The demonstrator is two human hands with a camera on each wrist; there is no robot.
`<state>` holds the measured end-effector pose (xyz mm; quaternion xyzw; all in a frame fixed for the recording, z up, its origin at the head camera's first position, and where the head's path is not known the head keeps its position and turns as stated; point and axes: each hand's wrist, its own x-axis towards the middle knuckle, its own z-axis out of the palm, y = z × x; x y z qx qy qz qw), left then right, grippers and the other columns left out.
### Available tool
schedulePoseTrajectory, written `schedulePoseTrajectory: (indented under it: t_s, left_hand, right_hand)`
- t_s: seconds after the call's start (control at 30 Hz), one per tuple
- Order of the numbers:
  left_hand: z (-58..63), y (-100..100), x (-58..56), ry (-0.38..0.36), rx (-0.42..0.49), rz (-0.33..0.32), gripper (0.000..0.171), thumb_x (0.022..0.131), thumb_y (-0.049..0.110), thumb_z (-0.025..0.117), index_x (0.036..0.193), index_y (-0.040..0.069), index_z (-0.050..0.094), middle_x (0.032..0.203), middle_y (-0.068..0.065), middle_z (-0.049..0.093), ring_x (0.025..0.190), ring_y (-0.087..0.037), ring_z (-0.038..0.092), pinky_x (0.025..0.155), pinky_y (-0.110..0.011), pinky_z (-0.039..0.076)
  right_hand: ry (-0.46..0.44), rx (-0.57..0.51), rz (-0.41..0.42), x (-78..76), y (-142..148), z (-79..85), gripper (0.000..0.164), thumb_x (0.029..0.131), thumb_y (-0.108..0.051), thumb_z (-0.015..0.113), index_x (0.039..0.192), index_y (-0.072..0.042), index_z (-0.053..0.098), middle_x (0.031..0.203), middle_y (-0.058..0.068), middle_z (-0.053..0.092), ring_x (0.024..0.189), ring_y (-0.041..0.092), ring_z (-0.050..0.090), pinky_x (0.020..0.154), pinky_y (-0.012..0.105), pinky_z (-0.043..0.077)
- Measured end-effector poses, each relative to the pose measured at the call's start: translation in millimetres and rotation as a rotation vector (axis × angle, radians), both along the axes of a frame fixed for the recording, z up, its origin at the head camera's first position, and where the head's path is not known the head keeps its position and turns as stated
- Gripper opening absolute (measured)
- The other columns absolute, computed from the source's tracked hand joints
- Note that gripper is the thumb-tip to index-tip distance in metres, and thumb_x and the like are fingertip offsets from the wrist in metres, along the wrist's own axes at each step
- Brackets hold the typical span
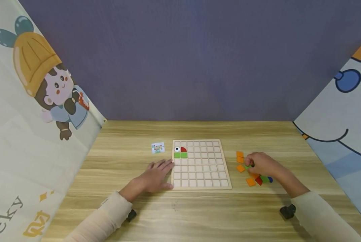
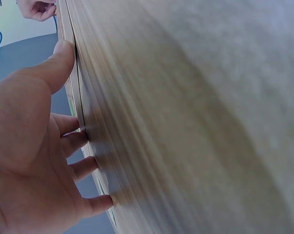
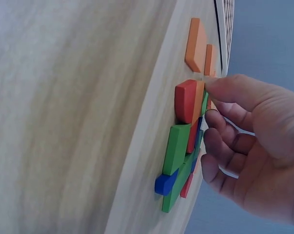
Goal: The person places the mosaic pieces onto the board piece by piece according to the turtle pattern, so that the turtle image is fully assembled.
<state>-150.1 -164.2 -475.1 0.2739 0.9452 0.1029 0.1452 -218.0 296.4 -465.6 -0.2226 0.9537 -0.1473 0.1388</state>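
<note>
A wooden grid board (image 1: pixel 200 179) lies flat on the table. In its upper left cells sit a white tile with a black eye dot (image 1: pixel 177 149), a red quarter-round tile (image 1: pixel 183 149) and two green square tiles (image 1: pixel 180 155). My left hand (image 1: pixel 158 176) rests with spread fingers at the board's left edge; the left wrist view shows the fingertips (image 2: pixel 90 165) on the surface. To the board's right, my right hand (image 1: pixel 263 164) is over loose coloured tiles, thumb and forefinger pinching a small green tile (image 1: pixel 247 167). The right wrist view partly hides that pinch behind the thumb (image 3: pixel 229 90).
Several orange tiles (image 1: pixel 240 168) lie around the right hand, with a red tile (image 1: pixel 258 180), a green tile (image 1: pixel 264 179) and a blue tile (image 1: pixel 270 179). A small picture card (image 1: pixel 158 148) lies left of the board. Dark objects (image 1: pixel 287 212) sit near the wrists.
</note>
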Motion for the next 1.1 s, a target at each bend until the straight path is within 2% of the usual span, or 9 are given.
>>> schedulePoseTrajectory:
  t_s: [0.17,0.4,0.53,0.67,0.83,1.1]
  left_hand:
    - [2.3,0,0.3,-0.005,0.002,0.004,0.088,0.096,0.058,0.06,0.162,0.011,0.026,0.17,-0.011,0.023,0.155,-0.042,0.024,0.116,-0.072,0.025]
    - [2.5,1,-0.5,-0.009,-0.004,0.005,0.088,0.095,0.059,0.061,0.162,0.012,0.026,0.17,-0.01,0.023,0.155,-0.041,0.024,0.117,-0.071,0.025]
    - [0.9,1,0.0,-0.007,-0.003,0.007,0.089,0.095,0.059,0.061,0.162,0.012,0.026,0.17,-0.01,0.023,0.155,-0.041,0.024,0.117,-0.071,0.026]
    - [1.2,1,-0.1,-0.006,-0.005,0.005,0.089,0.095,0.059,0.06,0.162,0.012,0.026,0.171,-0.01,0.022,0.155,-0.041,0.024,0.117,-0.071,0.026]
    - [0.8,1,-0.5,-0.007,-0.008,0.004,0.089,0.095,0.059,0.06,0.162,0.012,0.025,0.171,-0.01,0.022,0.155,-0.041,0.024,0.118,-0.071,0.025]
    - [1.0,1,-0.1,-0.012,-0.003,0.004,0.088,0.096,0.058,0.06,0.162,0.012,0.026,0.17,-0.011,0.022,0.155,-0.041,0.024,0.117,-0.071,0.025]
  right_hand:
    - [-0.016,0.012,-0.015,0.9,0,2.8,0.019,0.086,-0.019,0.08,0.099,-0.011,0.069,0.093,0.001,0.07,0.084,0.016,0.063,0.075,0.037,0.056]
    - [-0.057,-0.037,-0.054,3.1,-4,2.6,0.023,0.081,-0.008,0.074,0.103,-0.003,0.067,0.089,0.004,0.067,0.076,0.015,0.056,0.069,0.031,0.052]
    - [-0.038,-0.043,-0.046,3.5,-4,3.7,0.021,0.08,-0.008,0.075,0.099,-0.006,0.068,0.085,0.002,0.065,0.074,0.014,0.054,0.067,0.03,0.05]
    - [-0.017,-0.05,-0.05,3.2,-1,5.2,0.016,0.083,-0.013,0.078,0.095,-0.009,0.067,0.082,-0.001,0.065,0.07,0.013,0.053,0.063,0.027,0.047]
    - [-0.041,-0.088,-0.052,2.0,5,9.5,0.009,0.09,-0.015,0.075,0.09,-0.013,0.066,0.076,-0.004,0.065,0.062,0.009,0.052,0.055,0.024,0.045]
    - [-0.037,-0.108,-0.03,-4.5,7,16.8,0.008,0.093,-0.017,0.073,0.09,-0.013,0.067,0.081,-0.004,0.068,0.068,0.008,0.056,0.063,0.024,0.048]
